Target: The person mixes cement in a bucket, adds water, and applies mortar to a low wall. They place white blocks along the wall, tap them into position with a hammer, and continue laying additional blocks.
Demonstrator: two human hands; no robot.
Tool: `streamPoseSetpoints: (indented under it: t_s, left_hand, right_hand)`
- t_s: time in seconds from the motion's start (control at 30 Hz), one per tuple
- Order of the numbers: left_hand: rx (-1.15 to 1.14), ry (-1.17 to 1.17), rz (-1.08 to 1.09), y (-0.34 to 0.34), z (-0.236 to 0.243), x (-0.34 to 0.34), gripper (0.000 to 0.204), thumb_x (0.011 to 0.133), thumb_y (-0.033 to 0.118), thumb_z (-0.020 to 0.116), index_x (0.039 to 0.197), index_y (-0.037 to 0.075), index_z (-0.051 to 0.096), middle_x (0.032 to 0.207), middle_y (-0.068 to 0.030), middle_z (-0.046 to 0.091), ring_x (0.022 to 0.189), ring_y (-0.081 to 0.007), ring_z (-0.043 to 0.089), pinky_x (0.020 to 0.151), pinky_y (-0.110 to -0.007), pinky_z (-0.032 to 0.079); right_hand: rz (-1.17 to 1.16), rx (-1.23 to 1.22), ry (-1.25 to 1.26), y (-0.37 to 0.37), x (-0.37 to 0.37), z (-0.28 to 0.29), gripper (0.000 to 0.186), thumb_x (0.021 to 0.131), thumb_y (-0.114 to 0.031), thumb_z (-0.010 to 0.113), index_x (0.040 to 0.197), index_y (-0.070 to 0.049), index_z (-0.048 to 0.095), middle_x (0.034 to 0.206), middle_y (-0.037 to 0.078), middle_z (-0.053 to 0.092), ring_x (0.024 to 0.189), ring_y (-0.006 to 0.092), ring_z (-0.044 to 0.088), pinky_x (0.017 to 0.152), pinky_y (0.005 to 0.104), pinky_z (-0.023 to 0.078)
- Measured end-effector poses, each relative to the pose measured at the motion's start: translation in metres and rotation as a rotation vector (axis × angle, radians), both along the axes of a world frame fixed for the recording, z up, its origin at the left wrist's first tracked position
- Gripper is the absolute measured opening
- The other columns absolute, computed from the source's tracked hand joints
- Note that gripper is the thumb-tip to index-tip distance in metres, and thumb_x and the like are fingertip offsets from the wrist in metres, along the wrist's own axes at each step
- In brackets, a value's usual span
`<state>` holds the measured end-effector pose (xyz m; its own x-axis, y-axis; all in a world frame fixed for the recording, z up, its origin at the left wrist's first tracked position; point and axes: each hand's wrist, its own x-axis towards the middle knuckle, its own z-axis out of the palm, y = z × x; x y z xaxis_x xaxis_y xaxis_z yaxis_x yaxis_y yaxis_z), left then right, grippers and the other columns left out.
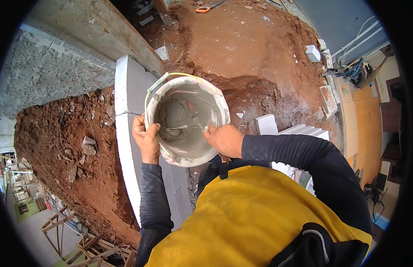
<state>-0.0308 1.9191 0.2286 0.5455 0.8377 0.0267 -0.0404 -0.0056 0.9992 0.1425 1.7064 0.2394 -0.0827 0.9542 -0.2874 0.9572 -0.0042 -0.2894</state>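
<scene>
A white bucket (pixel 188 158) with a yellow wire handle holds wet grey mortar (pixel 179 113). My left hand (pixel 145 135) grips its left side, thumb over the rim. My right hand (pixel 222 139) reaches over the right side with fingers closed; what they hold is hidden or too small to make out. A thin pale streak or tool lies across the mortar near those fingers. Beside the bucket on the left runs a low wall of white blocks (pixel 126 164), close to my left forearm.
A concrete column (pixel 104 26) rises at upper left. White blocks (pixel 266 124) are stacked to the right. Reddish rubble (pixel 73 147) lies left of the wall. An orange-handled saw (pixel 203 9) lies on the dirt ahead. Wooden trestles (pixel 59 224) stand at lower left, an orange board (pixel 366 124) at right.
</scene>
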Motion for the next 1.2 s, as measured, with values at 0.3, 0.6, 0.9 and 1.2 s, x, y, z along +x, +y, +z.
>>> streamPoseSetpoints:
  t_s: [0.3,0.6,0.9,1.2]
  left_hand:
    - [-0.036,-0.106,-0.052,-0.022,0.005,0.013,0.019,0.079,-0.002,0.063,0.091,0.008,0.052,0.087,-0.0008,0.059,0.072,-0.0083,0.052,0.072,-0.023,0.046]
    - [0.221,0.104,-0.174,-0.079,0.021,0.035,0.018,0.074,0.0,0.061,0.089,0.004,0.052,0.095,-0.0035,0.059,0.077,-0.0095,0.047,0.076,-0.024,0.043]
    - [0.224,-0.013,-0.503,-0.114,0.058,0.06,0.023,0.071,0.005,0.064,0.089,0.005,0.05,0.095,-0.0051,0.059,0.082,-0.0113,0.046,0.083,-0.026,0.04]
    - [-0.024,-0.116,-0.71,-0.128,0.052,0.082,0.035,0.076,0.01,0.08,0.1,0.005,0.056,0.103,-0.01,0.061,0.096,-0.0245,0.057,0.095,-0.045,0.047]
  right_hand:
    - [-0.025,0.111,0.136,-0.029,0.011,-0.021,0.03,0.095,-0.013,0.057,0.117,0.006,0.062,0.099,0.021,0.069,0.083,0.0368,0.075,0.069,0.0481,0.061]
    - [-0.211,0.006,0.021,-0.05,0.066,-0.047,0.028,0.09,-0.016,0.064,0.11,0.003,0.066,0.083,0.02,0.072,0.078,0.0361,0.076,0.064,0.0484,0.061]
    - [-0.757,-0.207,1.416,-0.145,-0.031,-0.058,0.043,0.102,-0.048,0.06,0.099,-0.005,0.065,0.07,0.007,0.058,0.054,0.0203,0.063,0.045,0.0407,0.052]
    - [-1.076,0.556,-0.056,-0.186,-0.072,-0.043,0.033,0.095,-0.033,0.067,0.11,-0.003,0.066,0.086,0.019,0.071,0.09,0.0328,0.074,0.08,0.0458,0.058]
